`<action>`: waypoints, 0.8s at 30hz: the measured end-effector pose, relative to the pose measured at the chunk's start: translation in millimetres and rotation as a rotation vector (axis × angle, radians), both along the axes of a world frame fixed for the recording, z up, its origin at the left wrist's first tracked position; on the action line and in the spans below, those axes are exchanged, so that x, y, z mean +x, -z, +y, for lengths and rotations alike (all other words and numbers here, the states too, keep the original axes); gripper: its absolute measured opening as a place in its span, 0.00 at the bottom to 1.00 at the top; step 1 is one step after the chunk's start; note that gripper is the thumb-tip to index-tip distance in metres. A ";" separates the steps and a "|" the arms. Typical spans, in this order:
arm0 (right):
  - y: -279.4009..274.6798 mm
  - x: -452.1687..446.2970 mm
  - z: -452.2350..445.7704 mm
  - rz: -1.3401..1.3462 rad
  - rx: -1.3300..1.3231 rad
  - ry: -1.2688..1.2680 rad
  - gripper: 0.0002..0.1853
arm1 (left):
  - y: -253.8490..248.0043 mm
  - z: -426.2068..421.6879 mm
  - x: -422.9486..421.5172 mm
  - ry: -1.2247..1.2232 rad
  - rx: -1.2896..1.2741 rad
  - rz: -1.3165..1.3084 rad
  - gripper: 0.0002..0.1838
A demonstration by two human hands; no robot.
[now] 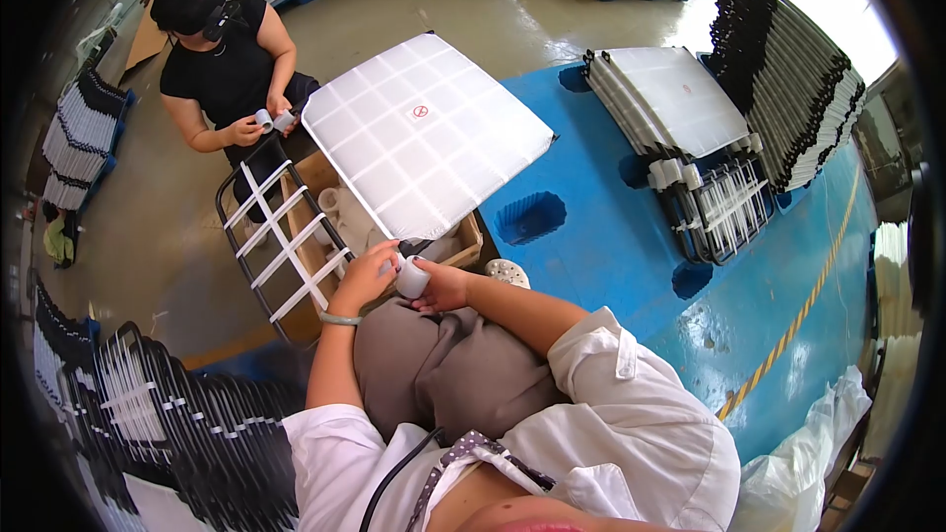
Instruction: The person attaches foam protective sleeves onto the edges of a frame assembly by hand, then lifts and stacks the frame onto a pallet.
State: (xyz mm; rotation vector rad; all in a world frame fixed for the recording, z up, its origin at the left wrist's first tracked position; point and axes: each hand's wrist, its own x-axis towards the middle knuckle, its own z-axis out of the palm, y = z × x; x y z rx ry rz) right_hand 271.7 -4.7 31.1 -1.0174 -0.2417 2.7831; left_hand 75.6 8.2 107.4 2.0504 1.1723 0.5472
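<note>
My right hand point(445, 286) is closed around a short white plastic tube fitting point(412, 281) above my lap. Right beside it, my left hand point(369, 272) has its fingers bent together at the fitting's far side. A small whitish part shows at those fingertips, but I cannot make out whether it is a separate piece. Just beyond both hands is the near corner of a white quilted panel point(434, 138), which lies over a wooden box point(463, 244) holding white plastic parts. To the left leans a black tube frame point(286, 236) with crossed white straps.
Across the panel, a co-worker point(232, 69) holds white fittings in both hands. Blue pallets point(581, 187) at right carry stacked panels point(675, 99) and folded black frames point(714, 202). More black frames point(187, 424) stand close at lower left. Clear plastic sheeting point(803, 453) lies at lower right.
</note>
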 end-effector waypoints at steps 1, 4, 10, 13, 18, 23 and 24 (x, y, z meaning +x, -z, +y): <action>0.9 0.3 -0.8 -0.039 0.007 0.003 0.38 | 4.9 1.3 -0.9 -0.039 -0.043 -0.004 0.07; 9.5 -1.3 -0.4 -0.098 0.015 0.016 0.38 | 4.6 -1.4 -1.7 -0.156 -0.104 -0.019 0.10; 6.7 -0.2 4.0 -0.044 -0.002 0.009 0.34 | 0.0 0.3 -4.0 -0.175 -0.181 -0.007 0.13; 0.3 1.1 2.8 -0.023 0.032 -0.002 0.33 | -18.6 -4.5 0.0 -0.133 -0.058 0.112 0.15; -3.5 -1.8 -0.4 0.015 0.092 0.015 0.33 | -8.2 -4.0 -5.4 -0.015 0.079 0.135 0.13; -10.9 -2.2 -3.3 -0.009 0.084 0.034 0.30 | -2.9 -4.2 -8.1 -0.019 0.032 0.075 0.07; -14.2 -1.2 -3.2 -0.001 0.095 0.048 0.29 | -1.8 -2.5 -8.5 -0.017 0.041 0.070 0.06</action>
